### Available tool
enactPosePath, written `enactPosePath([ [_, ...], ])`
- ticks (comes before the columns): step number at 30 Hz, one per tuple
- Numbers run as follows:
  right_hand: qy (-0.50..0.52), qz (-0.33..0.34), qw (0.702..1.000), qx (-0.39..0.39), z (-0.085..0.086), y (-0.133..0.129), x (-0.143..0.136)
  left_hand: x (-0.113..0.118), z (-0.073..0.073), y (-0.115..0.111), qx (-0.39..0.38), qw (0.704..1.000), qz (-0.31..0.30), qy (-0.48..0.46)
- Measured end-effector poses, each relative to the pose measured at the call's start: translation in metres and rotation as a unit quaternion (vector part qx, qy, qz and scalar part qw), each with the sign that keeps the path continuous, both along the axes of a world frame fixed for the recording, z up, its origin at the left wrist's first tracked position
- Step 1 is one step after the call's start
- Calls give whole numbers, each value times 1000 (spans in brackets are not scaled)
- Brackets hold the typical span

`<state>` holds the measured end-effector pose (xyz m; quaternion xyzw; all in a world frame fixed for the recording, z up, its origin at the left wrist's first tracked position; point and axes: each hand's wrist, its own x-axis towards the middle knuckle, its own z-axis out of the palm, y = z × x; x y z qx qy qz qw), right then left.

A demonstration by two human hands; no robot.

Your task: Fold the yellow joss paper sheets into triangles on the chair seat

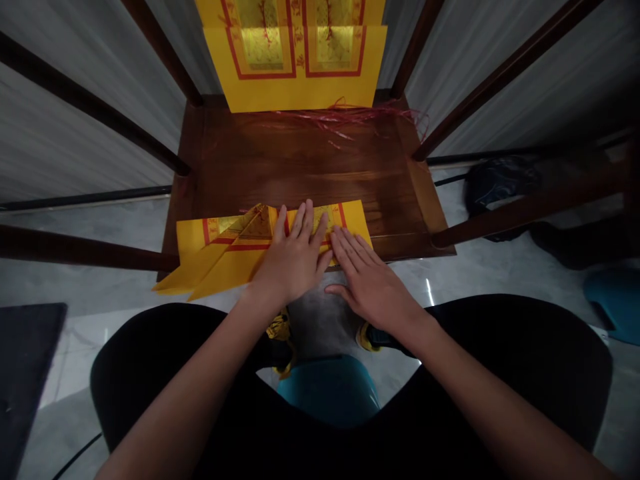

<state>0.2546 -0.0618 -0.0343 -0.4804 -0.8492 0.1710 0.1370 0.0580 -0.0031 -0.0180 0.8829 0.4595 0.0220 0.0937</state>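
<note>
A yellow joss paper sheet (240, 257) with red borders and gold patches lies along the near edge of the wooden chair seat (280, 157). Its left part is folded into slanting flaps that jut past the seat's edge. My left hand (295, 257) rests flat on the middle of the folded sheet, fingers spread and pointing away from me. My right hand (367, 283) lies beside it, fingers stretched out together over the sheet's right part, thumb held apart. Both hands cover some of the paper. Neither grasps anything.
More yellow printed sheets (300, 93) lean at the back of the seat. Pinkish-red plastic strands (335, 120) lie loosely in front of them. Dark wooden bars (420, 77) rise around the seat. A blue stool (330, 390) shows between my legs, and a dark bag (500, 190) sits on the floor.
</note>
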Motion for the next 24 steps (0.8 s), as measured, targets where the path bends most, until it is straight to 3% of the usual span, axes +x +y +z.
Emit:
enactPosePath([
  [12,-142,-38,989,-28,20,-58,31,1,-2,-3,23,1000,-19,-2],
  [17,-125,-17,991,-50,46,-45,42,1,-3,-2,15,1000,-14,-8],
  [19,-95,-66,991,-61,60,-28,53,0,-4,-2,18,1000,-14,-9],
  [21,-42,-205,977,-43,68,-10,62,0,-5,-2,20,1000,-18,-10],
  [22,0,-249,968,-34,69,-1,65,0,-5,-2,20,1000,-20,-11],
  [24,101,-274,955,-41,63,14,66,-1,-4,-2,22,999,-22,-16],
])
